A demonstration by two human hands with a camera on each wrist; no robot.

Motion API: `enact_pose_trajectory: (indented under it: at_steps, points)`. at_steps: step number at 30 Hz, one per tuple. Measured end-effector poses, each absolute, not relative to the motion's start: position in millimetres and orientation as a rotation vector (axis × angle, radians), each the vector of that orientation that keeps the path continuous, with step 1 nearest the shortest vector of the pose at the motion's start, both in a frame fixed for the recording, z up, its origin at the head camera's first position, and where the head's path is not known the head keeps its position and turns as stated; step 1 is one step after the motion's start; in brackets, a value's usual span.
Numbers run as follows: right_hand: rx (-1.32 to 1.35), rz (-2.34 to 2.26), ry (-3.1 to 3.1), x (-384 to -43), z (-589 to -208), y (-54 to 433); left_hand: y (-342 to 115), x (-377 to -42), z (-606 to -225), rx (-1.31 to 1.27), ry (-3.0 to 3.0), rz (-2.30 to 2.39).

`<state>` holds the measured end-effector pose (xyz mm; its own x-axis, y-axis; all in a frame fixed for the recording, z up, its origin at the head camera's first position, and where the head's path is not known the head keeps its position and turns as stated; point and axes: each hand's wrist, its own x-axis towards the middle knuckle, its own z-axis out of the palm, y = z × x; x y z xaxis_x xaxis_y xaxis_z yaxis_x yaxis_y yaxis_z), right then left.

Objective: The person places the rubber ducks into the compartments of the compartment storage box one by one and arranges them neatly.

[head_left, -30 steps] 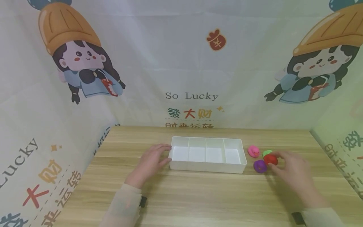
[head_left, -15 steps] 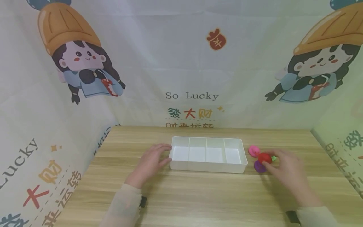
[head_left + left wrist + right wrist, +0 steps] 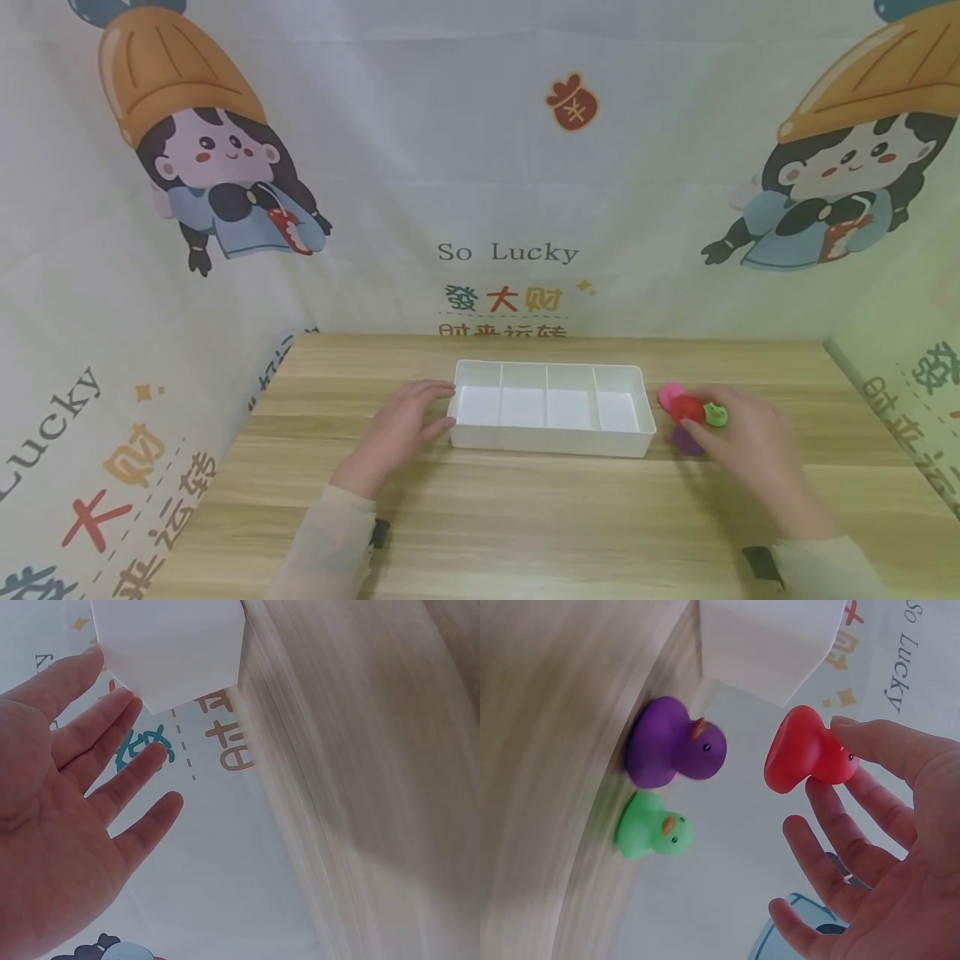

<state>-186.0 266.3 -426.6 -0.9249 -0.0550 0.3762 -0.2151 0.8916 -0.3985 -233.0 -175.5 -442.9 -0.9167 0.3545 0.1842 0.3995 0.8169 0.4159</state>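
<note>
A red rubber duck (image 3: 802, 750) is pinched by its head between the thumb and fingers of my right hand (image 3: 750, 433), held above the table. Below it stand a purple duck (image 3: 664, 746) and a light green duck (image 3: 649, 829), both on the wood. Partly covered by the red one in the head view is a pink duck (image 3: 670, 395). My left hand (image 3: 401, 429) touches the left end of a white box (image 3: 551, 442) with its thumb and fingertips, fingers nearly straight. The box has several compartments in a row, with nothing seen in them.
The ducks are to the right of the box on a wooden table (image 3: 525, 525). A printed cloth (image 3: 450, 167) hangs along the table's back and both sides.
My right hand has carried the red duck up and left, from over the green duck toward the box. The green duck now shows more. My left hand stays put.
</note>
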Motion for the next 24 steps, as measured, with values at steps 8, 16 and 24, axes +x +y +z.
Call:
enact_pose_trajectory:
  at_steps: [8,16,24]
  points:
    - [0.197,0.638,-2.716,-194,-421,253,-177,-234,-445,-0.612,-2.891,-0.696]
    - [0.219,0.65,-2.727,-199,-415,242,-176,-235,-446,-0.621,-2.89,-0.722]
    - [0.26,0.68,-2.741,-202,-413,230,-177,-233,-444,-0.624,-2.891,-0.727]
